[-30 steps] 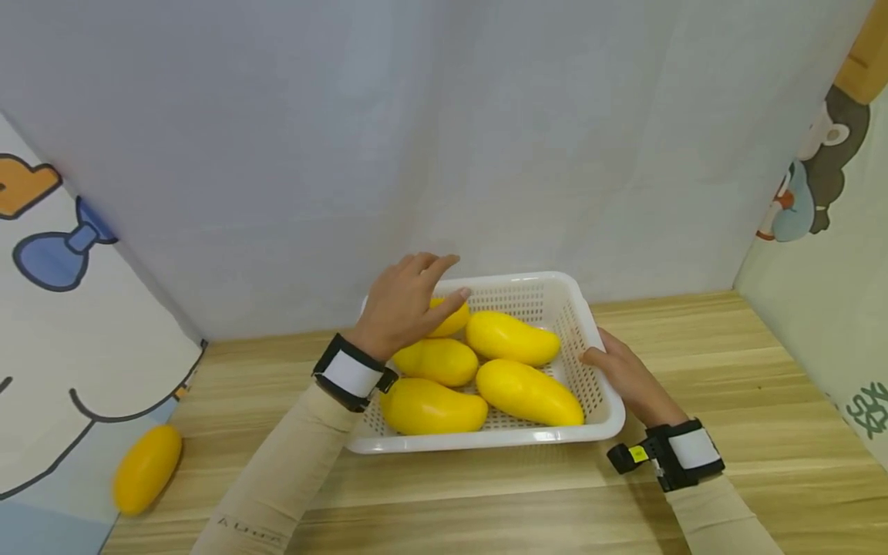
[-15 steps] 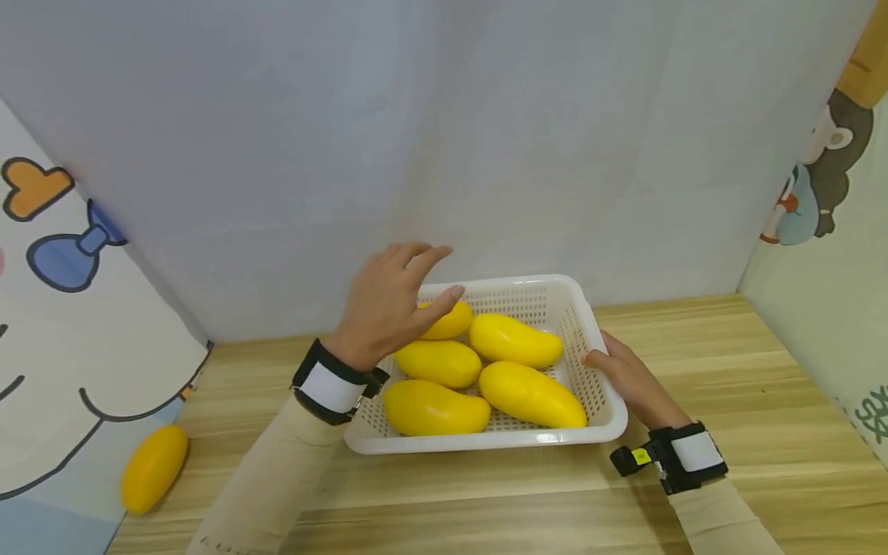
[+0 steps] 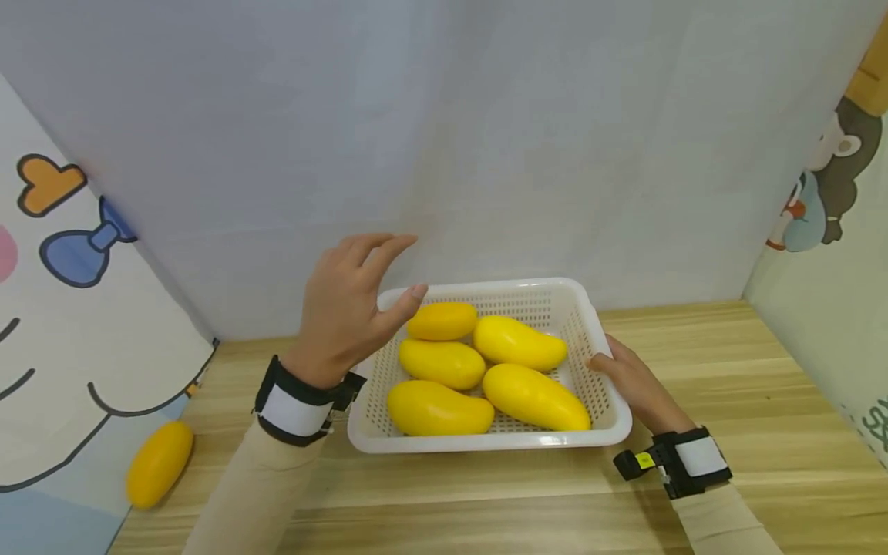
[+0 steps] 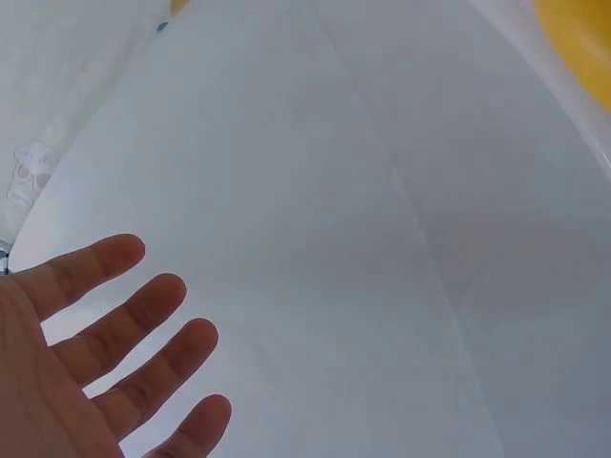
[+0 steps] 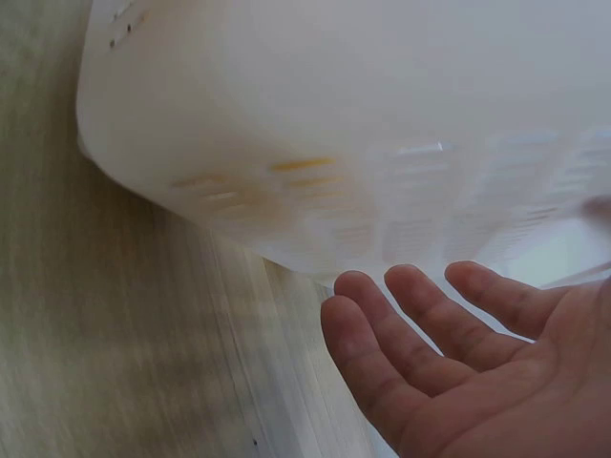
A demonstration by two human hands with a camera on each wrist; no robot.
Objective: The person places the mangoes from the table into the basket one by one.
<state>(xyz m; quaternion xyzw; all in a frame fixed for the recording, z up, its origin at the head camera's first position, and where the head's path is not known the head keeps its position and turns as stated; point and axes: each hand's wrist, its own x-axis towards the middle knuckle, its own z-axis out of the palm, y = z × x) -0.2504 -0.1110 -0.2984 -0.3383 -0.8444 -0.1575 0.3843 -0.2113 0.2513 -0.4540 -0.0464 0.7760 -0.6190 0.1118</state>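
A white plastic basket [image 3: 489, 442] with perforated walls holds several yellow mangoes [image 3: 520, 342], lying on their sides in two loose columns. At its right end, my right hand [image 3: 634, 385] grips the rim, thumb over the edge on the inside. In the right wrist view the fingers [image 5: 420, 286] of that hand reach along the outside, by the slotted wall. My left hand [image 3: 343, 304] is raised at the basket's far left corner, holding nothing. Its fingers are spread in the left wrist view, apart from the basket.
Another mango [image 3: 159, 465] lies on the wooden table [image 3: 416, 509] at the left, beside a cartoon-printed panel [image 3: 83, 370]. A grey-white sheet [image 3: 486, 154] stands right behind the basket. A second printed panel [image 3: 825, 308] borders the right side.
My left hand has moved left and slightly up, uncovering the far-left mango and the basket's left side. The right hand keeps its grip on the basket. The view has shifted slightly.
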